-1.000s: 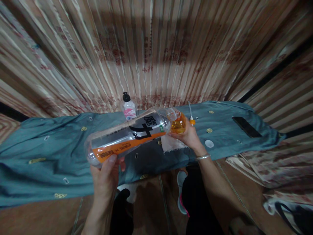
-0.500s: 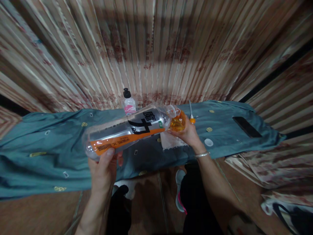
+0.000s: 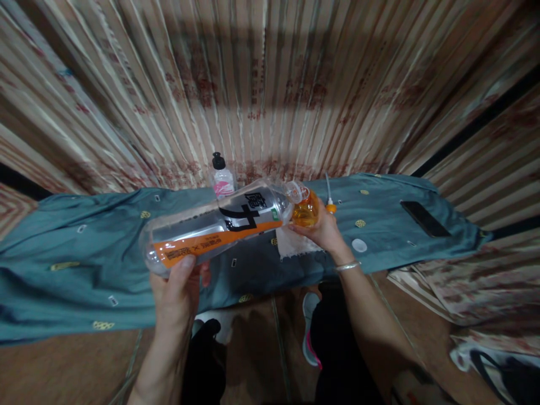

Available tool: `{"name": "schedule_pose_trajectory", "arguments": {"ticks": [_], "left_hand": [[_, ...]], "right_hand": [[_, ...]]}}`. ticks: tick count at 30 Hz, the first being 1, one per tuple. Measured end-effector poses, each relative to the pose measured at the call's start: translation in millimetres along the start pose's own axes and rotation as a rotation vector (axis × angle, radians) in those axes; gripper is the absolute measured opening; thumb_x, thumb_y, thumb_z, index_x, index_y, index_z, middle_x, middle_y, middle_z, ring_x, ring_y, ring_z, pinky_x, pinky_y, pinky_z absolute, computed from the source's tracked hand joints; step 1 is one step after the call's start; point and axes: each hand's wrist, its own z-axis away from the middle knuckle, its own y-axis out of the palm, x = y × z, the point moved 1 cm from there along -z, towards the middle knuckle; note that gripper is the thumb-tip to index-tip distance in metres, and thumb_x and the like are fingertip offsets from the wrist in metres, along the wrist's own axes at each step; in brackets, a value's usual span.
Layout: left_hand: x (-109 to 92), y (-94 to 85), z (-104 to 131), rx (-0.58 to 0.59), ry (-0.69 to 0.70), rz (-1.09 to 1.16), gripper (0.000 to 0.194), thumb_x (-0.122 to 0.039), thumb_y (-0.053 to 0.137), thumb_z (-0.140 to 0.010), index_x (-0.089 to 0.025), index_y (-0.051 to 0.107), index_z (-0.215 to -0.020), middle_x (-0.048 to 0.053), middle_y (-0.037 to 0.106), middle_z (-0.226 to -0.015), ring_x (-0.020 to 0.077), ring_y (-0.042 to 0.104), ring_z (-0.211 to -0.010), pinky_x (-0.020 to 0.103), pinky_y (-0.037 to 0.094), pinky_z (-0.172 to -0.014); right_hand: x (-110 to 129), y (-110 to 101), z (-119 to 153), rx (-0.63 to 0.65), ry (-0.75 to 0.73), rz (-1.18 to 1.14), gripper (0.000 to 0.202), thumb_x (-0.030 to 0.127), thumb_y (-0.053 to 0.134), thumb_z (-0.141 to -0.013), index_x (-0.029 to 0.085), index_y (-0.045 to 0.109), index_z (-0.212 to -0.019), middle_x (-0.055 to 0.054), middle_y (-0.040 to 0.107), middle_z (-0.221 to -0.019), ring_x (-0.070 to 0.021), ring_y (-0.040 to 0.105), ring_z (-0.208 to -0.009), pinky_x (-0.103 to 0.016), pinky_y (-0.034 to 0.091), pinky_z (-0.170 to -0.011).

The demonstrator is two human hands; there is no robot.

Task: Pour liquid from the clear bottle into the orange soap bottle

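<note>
A large clear plastic bottle (image 3: 219,225) with a silver and orange label lies tilted in my left hand (image 3: 179,287), which is wrapped round its base end. Its neck points right and slightly up. My right hand (image 3: 323,228) grips a small clear bottle (image 3: 306,208) holding amber liquid. The two mouths meet; whether liquid is passing between them I cannot make out. Just behind my right hand lies an orange pump top (image 3: 331,208) with a pale tube. Under the bottles a pale cloth (image 3: 297,244) is partly hidden.
A teal patterned cloth (image 3: 105,242) covers the long surface. At the back stands a black-capped bottle (image 3: 223,180) with a pink label. To the right are a white round cap (image 3: 359,245) and a dark phone-like slab (image 3: 424,219). Pleated curtains (image 3: 261,84) hang behind.
The large bottle and my left hand have shifted very slightly left. Both hands keep their grip, and the bottle mouths stay together.
</note>
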Motion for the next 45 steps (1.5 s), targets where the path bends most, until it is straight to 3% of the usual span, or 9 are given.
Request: {"name": "schedule_pose_trajectory", "arguments": {"ticks": [21, 38, 45], "left_hand": [[-4, -3.8, -1, 0.020, 0.024, -0.010, 0.046, -0.046, 0.100, -0.057, -0.018, 0.072, -0.080, -0.002, 0.068, -0.066, 0.0105, 0.055, -0.043, 0.017, 0.032, -0.029], [-3, -6.5, -1, 0.031, 0.022, 0.007, 0.044, -0.044, 0.100, -0.061, -0.018, 0.073, -0.083, -0.002, 0.067, -0.066, 0.0110, 0.054, -0.045, 0.018, 0.031, -0.029], [0, -7.5, -3, -0.013, -0.011, 0.020, 0.051, -0.045, 0.101, -0.055, -0.018, 0.072, -0.088, -0.003, 0.067, -0.067, 0.0103, 0.054, -0.043, 0.018, 0.027, -0.029]], "right_hand": [[8, 1, 5, -0.019, 0.015, 0.053, 0.090, 0.038, 0.096, -0.065, 0.024, 0.061, -0.147, -0.009, 0.081, -0.133, -0.0353, 0.080, -0.119, -0.050, 0.067, -0.105], [7, 3, 4, -0.004, 0.013, 0.024, 0.092, 0.042, 0.093, -0.065, 0.021, 0.060, -0.148, -0.012, 0.080, -0.134, -0.0359, 0.079, -0.120, -0.053, 0.065, -0.108], [4, 5, 2, -0.021, 0.004, 0.040, 0.094, 0.045, 0.092, -0.063, 0.020, 0.060, -0.147, -0.014, 0.078, -0.138, -0.0369, 0.077, -0.126, -0.052, 0.063, -0.112]]}}
